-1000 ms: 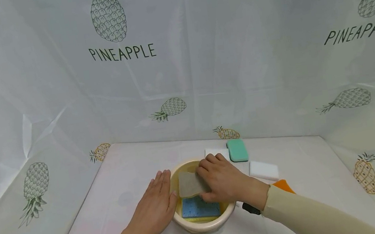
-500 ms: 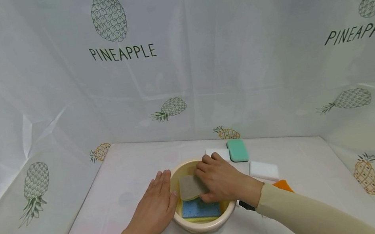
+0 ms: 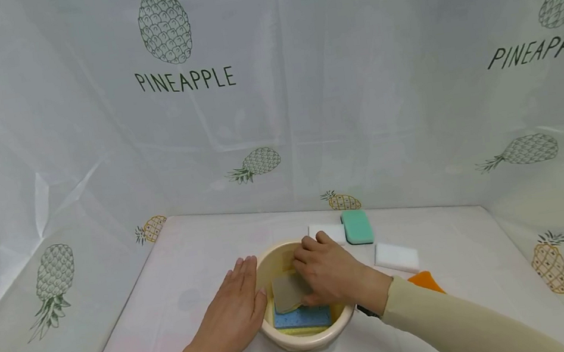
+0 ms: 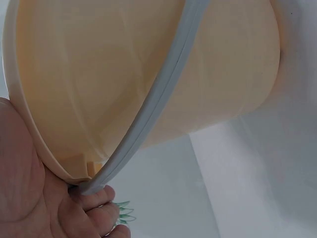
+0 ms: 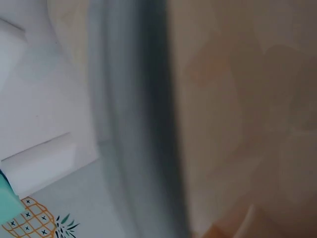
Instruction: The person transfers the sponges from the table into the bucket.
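A cream bucket (image 3: 309, 342) stands on the table, its grey handle (image 4: 153, 101) hanging down the side in the left wrist view. My left hand (image 3: 236, 312) lies against the bucket's left rim, fingers straight and close together. Inside the bucket, my right hand (image 3: 334, 271) grips a grey-brown sponge (image 3: 287, 293) by its right side; the fingertips are partly hidden. Below that sponge lie a blue sponge (image 3: 302, 318) and a strip of something yellow (image 3: 304, 331). In the right wrist view, a blurred grey band and the bucket wall hide the hand's hold.
Behind the bucket are a white block (image 3: 329, 232) and a green sponge (image 3: 357, 227). Another white block (image 3: 396, 257) lies to the right. An orange piece (image 3: 427, 282) shows beyond my right sleeve. A pineapple-printed sheet (image 3: 368, 97) rises behind the table.
The grey-brown sponge, gripped by my right hand, has moved lower in the bucket and covers more of the blue sponge. My right wrist has shifted slightly left. The left hand stays put.
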Motion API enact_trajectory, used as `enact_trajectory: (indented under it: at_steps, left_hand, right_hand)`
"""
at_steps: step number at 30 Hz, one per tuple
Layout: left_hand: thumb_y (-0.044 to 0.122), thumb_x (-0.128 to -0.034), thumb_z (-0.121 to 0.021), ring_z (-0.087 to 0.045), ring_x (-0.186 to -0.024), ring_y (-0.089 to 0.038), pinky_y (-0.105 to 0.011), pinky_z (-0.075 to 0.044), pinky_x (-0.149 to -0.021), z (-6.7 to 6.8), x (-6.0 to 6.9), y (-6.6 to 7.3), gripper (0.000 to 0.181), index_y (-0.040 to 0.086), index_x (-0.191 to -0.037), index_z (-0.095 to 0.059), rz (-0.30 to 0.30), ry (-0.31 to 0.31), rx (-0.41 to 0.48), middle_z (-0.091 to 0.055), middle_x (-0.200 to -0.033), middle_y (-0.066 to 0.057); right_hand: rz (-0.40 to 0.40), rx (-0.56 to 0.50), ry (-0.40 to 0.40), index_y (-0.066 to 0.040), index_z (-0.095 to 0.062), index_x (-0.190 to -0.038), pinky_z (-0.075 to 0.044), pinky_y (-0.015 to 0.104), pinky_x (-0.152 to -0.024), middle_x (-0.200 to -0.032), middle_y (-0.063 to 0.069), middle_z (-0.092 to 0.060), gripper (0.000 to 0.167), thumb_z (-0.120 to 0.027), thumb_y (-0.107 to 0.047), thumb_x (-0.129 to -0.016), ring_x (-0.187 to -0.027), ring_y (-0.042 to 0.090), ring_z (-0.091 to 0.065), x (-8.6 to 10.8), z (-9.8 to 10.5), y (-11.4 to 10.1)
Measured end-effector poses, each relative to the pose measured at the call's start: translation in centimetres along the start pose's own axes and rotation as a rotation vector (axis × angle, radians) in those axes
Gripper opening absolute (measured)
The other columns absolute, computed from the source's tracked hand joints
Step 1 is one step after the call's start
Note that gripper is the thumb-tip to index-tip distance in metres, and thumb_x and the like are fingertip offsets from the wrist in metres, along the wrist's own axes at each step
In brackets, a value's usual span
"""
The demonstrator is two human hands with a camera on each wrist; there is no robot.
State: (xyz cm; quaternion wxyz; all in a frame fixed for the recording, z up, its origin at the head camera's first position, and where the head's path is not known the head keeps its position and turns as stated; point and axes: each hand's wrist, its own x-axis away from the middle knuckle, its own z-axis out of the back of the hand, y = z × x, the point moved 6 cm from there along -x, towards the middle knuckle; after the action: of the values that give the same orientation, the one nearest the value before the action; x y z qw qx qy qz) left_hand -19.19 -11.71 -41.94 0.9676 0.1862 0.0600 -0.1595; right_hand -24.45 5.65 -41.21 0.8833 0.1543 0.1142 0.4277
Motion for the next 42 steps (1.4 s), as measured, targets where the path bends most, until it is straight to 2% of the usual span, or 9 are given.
enact_trajectory:
  at_steps: [4, 9, 12, 19, 25, 30, 32, 37, 42]
  left_hand:
    - [0.030, -0.1111, -0.049, -0.033, -0.158, -0.036, -0.053, -0.030, -0.129, 0.0, -0.1, 0.0, 0.064, -0.006, -0.162, -0.034, -0.005, 0.003, -0.003, -0.039, -0.167, -0.022]
    - [0.030, -0.1112, -0.050, -0.033, -0.158, -0.036, -0.054, -0.030, -0.129, 0.0, -0.1, 0.0, 0.065, -0.006, -0.162, -0.032, -0.008, -0.003, -0.008, -0.039, -0.167, -0.022]
    - [0.030, -0.1112, -0.050, -0.033, -0.158, -0.036, -0.054, -0.030, -0.129, 0.0, 0.0, 0.0, 0.065, -0.006, -0.162, -0.032, -0.009, -0.005, -0.013, -0.039, -0.166, -0.022]
    - [0.029, -0.1107, -0.051, -0.034, -0.157, -0.037, -0.054, -0.031, -0.129, 0.1, 0.0, 0.1, 0.064, -0.006, -0.162, -0.034, -0.006, 0.003, -0.005, -0.041, -0.165, -0.023]
    - [0.029, -0.1106, -0.051, -0.035, -0.157, -0.036, -0.053, -0.031, -0.129, 0.2, 0.0, 0.2, 0.063, -0.006, -0.161, -0.035, -0.006, 0.004, -0.003, -0.041, -0.165, -0.022]
    - [0.029, -0.1106, -0.051, -0.035, -0.157, -0.035, -0.053, -0.032, -0.129, 0.1, 0.0, 0.1, 0.063, -0.006, -0.161, -0.035, -0.013, 0.005, -0.010, -0.042, -0.165, -0.022]
    - [0.029, -0.1106, -0.051, -0.035, -0.157, -0.036, -0.053, -0.032, -0.129, 0.1, 0.0, 0.1, 0.064, -0.006, -0.161, -0.036, -0.014, 0.006, -0.012, -0.042, -0.165, -0.022]
    - [0.030, -0.1104, -0.052, -0.035, -0.157, -0.036, -0.053, -0.031, -0.129, 0.1, -0.1, 0.2, 0.064, -0.006, -0.161, -0.035, -0.015, 0.007, -0.015, -0.042, -0.165, -0.022]
    - [0.029, -0.1104, -0.052, -0.035, -0.157, -0.036, -0.054, -0.032, -0.128, 0.1, -0.1, 0.1, 0.064, -0.007, -0.161, -0.035, -0.017, 0.007, -0.011, -0.042, -0.165, -0.023]
  right_hand:
    - [-0.004, 0.011, 0.006, -0.018, -0.074, -0.122, -0.043, 0.039, -0.088, -0.119, -0.003, -0.069, 0.066, -0.069, -0.074, -0.087, -0.108, 0.021, -0.053, 0.2, 0.2, 0.1]
    - [-0.018, -0.032, 0.056, -0.018, -0.076, -0.112, -0.042, 0.038, -0.085, -0.113, -0.003, -0.070, 0.054, -0.069, -0.067, -0.090, -0.103, 0.020, -0.053, 0.5, 0.4, 0.4]
    - [-0.012, -0.051, 0.069, -0.018, -0.076, -0.111, -0.042, 0.037, -0.085, -0.109, -0.003, -0.070, 0.052, -0.071, -0.065, -0.090, -0.101, 0.020, -0.053, 0.6, 0.6, 0.5]
    - [0.035, -0.043, 0.036, -0.018, -0.079, -0.107, -0.038, 0.033, -0.079, -0.097, -0.006, -0.071, 0.042, -0.081, -0.054, -0.086, -0.093, 0.016, -0.051, 0.4, 0.6, 0.1]
    - [0.081, -0.003, -0.031, -0.019, -0.081, -0.107, -0.041, 0.031, -0.082, -0.104, -0.005, -0.073, 0.049, -0.086, -0.059, -0.079, -0.099, 0.016, -0.053, -0.3, 0.1, -1.2]
    - [0.092, 0.078, -0.096, -0.020, -0.076, -0.116, -0.045, 0.033, -0.094, -0.111, -0.005, -0.072, 0.066, -0.086, -0.068, -0.072, -0.111, 0.017, -0.054, -0.8, -1.2, -2.2]
    - [0.091, 0.084, -0.118, -0.020, -0.075, -0.120, -0.046, 0.034, -0.099, -0.115, -0.004, -0.072, 0.066, -0.083, -0.068, -0.075, -0.116, 0.018, -0.054, -1.0, -1.5, -2.4]
    - [0.079, 0.058, -0.137, -0.018, -0.074, -0.121, -0.046, 0.036, -0.103, -0.118, -0.002, -0.072, 0.058, -0.077, -0.062, -0.084, -0.118, 0.019, -0.055, -1.1, -1.7, -2.3]
    - [0.077, 0.110, -0.148, -0.019, -0.073, -0.121, -0.045, 0.036, -0.102, -0.117, -0.003, -0.072, 0.066, -0.078, -0.070, -0.080, -0.116, 0.019, -0.055, -1.1, -1.7, -2.6]
